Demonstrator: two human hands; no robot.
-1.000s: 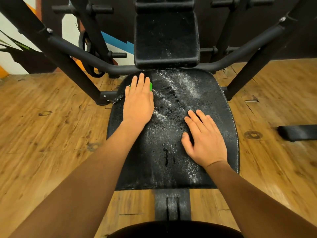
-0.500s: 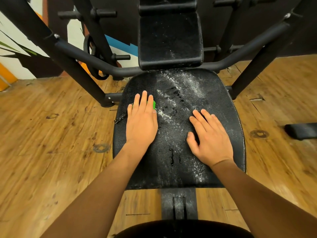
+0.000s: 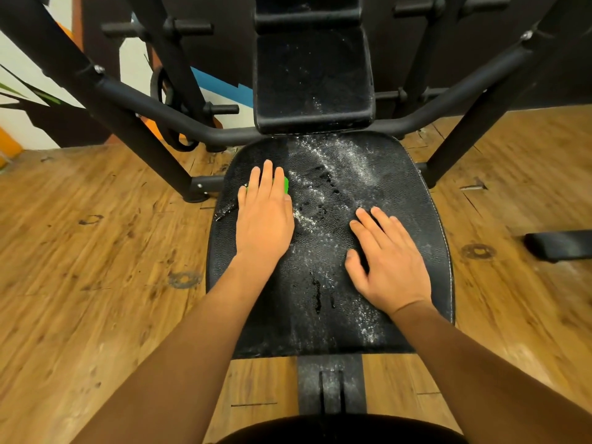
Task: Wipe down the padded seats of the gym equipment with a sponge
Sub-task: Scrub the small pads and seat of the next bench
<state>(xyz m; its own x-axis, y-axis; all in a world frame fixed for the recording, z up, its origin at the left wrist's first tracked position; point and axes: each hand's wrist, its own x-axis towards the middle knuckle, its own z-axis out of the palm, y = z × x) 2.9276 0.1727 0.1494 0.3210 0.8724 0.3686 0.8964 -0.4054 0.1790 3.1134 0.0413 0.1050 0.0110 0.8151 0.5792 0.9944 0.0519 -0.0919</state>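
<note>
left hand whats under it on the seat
A green sponge, pressed flat on the seat by the left hand. Only its green edge shows past the fingers; the rest is covered.

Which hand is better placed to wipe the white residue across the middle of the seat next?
Left. The left hand presses flat on the green sponge, right beside the white residue on the seat. The right hand lies bare on the seat, apparently just bracing.
</note>
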